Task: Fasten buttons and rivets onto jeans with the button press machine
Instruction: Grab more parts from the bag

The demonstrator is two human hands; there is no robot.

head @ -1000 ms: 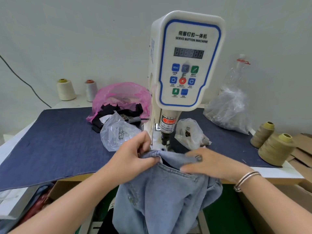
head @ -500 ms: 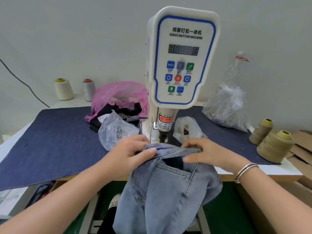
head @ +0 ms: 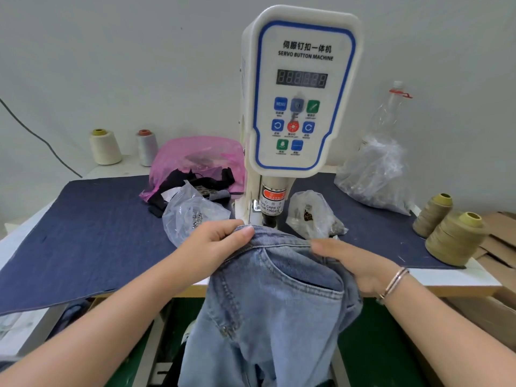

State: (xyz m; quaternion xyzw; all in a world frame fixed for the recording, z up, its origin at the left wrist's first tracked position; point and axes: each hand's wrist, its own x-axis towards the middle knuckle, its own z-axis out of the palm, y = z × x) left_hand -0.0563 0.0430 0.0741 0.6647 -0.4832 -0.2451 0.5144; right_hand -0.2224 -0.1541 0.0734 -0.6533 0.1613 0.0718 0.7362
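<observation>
Pinching the jeans [head: 279,297] waistband at frame centre, left hand [head: 215,241] and right hand [head: 354,261] hold it beneath the button press machine [head: 298,90]; no button looks fastened there yet.

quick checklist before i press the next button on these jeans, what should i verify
1. Left hand holds the waistband: ok, thumb and fingers pinch its edge.
2. Right hand steadies the jeans: ok, it rests on the waistband, though the fingers are blurred.
3. Waistband sits under the press head: cannot tell, the denim hides the die.
4. Fingers clear of the press point: cannot tell; the left thumb lies close in front of it.
5. Button supply within reach: ok, clear bags of metal parts lie beside the machine.
6. Display reading: cannot tell, digits are illegible.
</observation>
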